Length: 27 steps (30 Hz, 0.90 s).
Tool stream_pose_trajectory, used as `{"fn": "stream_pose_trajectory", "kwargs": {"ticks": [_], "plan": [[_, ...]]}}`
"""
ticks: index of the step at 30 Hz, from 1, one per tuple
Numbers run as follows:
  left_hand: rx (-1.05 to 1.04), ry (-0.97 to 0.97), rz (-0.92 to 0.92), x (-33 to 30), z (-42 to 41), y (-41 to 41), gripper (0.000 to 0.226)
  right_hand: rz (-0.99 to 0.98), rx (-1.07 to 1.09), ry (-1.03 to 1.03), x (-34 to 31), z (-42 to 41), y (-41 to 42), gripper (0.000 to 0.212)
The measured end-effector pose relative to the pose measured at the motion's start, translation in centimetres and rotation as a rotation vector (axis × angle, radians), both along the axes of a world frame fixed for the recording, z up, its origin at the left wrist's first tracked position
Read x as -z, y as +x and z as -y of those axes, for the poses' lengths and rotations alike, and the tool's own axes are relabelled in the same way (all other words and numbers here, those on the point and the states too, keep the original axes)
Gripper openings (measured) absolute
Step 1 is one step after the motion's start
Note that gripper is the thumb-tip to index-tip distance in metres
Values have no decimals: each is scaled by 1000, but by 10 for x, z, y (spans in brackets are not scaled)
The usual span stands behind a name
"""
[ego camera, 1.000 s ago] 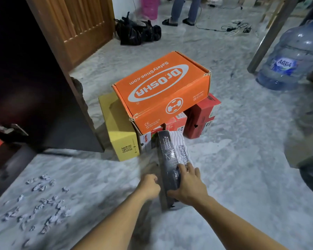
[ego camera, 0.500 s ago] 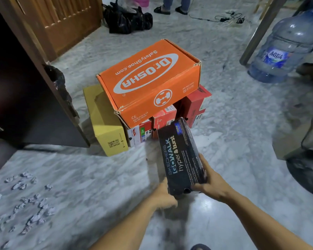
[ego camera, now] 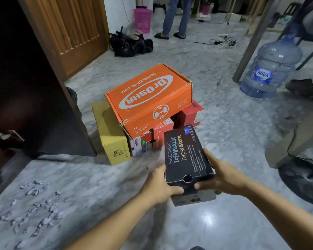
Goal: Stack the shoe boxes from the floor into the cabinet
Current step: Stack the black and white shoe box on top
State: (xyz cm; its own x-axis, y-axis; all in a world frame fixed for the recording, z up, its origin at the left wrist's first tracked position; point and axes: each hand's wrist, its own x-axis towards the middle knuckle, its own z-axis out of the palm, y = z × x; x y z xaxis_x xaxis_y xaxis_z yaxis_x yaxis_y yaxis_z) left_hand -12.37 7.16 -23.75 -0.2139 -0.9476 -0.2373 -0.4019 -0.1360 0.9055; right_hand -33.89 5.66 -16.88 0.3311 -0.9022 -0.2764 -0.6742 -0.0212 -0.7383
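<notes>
Both hands gripping black shoe box (ego camera: 185, 156) off floor: left hand (ego camera: 160, 184) clamping near-left corner, right hand (ego camera: 220, 175) wrapping right side. Orange box (ego camera: 148, 98), yellow box (ego camera: 110, 134), red boxes (ego camera: 188, 116) waiting in pile beside dark cabinet (ego camera: 25, 91). Task barely starting; cabinet interior not visible.

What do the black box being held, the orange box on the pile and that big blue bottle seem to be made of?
The black Skechers box looks like thin printed cardboard with a matte finish; a round finger hole is punched in its end. The orange Dr.Osha box seems corrugated cardboard: frayed brown edges show at its corners. The Aqua water bottle looks like translucent blue plastic, glossy and see-through.
</notes>
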Motion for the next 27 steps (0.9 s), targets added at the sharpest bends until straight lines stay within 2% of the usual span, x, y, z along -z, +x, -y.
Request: {"fn": "stream_pose_trajectory", "kwargs": {"ticks": [3,8,11,14,19,21,24,27], "plan": [[6,-66,5,-54,0,17,69,-19,-25,-45,-46,-9,4,95],[21,-188,32,-152,-25,52,53,10,-81,-206,-127,-27,28,72],[-32,-263,10,-205,-49,74,46,98,-89,-283,-169,-40,47,62],[-94,-343,-12,-248,-74,97,49,204,-113,-300,-206,-51,71,53],[-230,-421,-114,-313,-119,132,40,316,-213,-347,-266,-69,117,44],[-268,-462,-98,-339,-139,148,40,364,-267,-362,-287,-75,137,43],[-341,-535,-59,-372,-168,173,44,436,-373,-378,-314,-81,167,52],[-438,-621,-13,-398,-196,194,49,468,-518,-405,-339,-86,197,47]]}}
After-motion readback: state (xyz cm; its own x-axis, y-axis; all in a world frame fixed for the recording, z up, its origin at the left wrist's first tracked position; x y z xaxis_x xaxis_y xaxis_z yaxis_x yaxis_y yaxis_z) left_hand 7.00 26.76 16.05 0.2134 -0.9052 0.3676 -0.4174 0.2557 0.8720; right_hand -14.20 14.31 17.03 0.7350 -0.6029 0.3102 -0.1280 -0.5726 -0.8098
